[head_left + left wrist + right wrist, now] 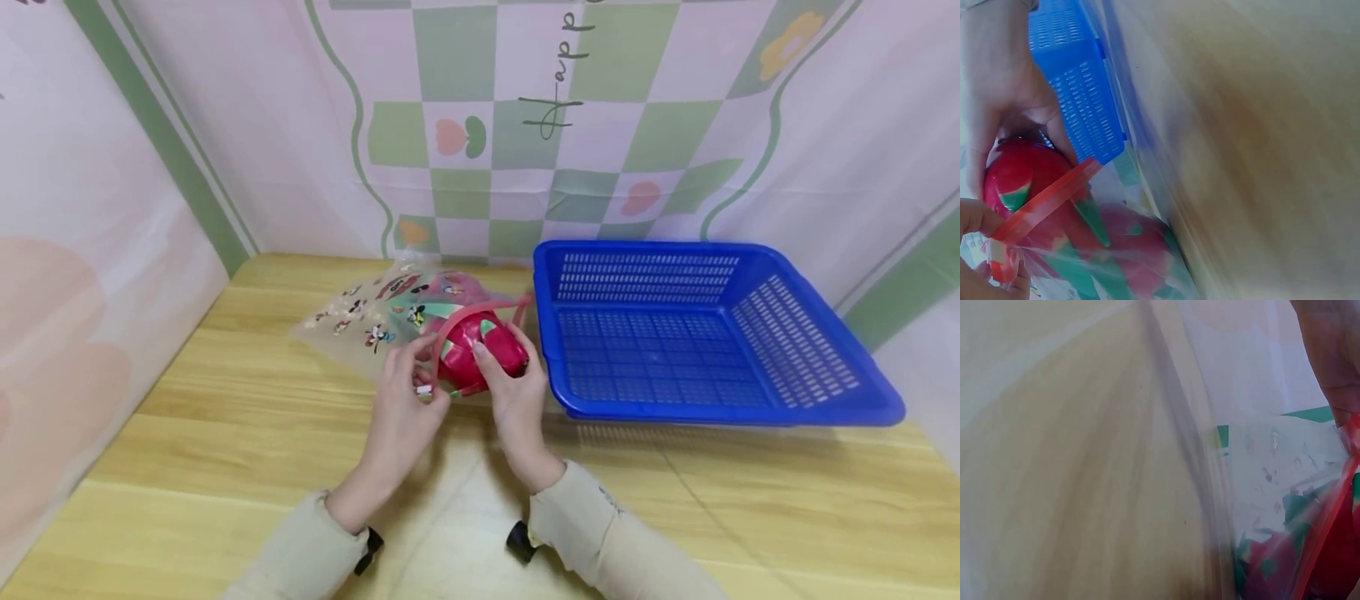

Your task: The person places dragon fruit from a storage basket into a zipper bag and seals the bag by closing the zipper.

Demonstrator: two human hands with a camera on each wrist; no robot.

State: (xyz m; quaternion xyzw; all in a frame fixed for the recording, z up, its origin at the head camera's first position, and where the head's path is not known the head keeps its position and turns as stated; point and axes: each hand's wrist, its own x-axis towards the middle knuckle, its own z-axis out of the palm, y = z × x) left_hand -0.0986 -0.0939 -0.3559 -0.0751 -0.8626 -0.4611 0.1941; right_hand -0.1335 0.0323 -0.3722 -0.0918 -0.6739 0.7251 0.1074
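Observation:
A red dragon fruit with green-tipped scales [504, 353] sits in the mouth of a clear zip bag [348, 333] printed with small cartoon figures. My right hand [520, 396] grips this fruit from its near right side, thumb on top. With my left hand [405, 408] I pinch the bag's red zip edge [1050, 200], by its white slider [424, 390]. The zip edge runs across the fruit as a loop. Deeper in the bag, behind the clear film, lies another dragon fruit [1141, 250].
Right of the bag stands a blue plastic basket [551, 333] with slotted walls, its left rim close to my right hand. Everything rests on a light wooden table [247, 467]. A patterned cloth [457, 75] hangs behind the table.

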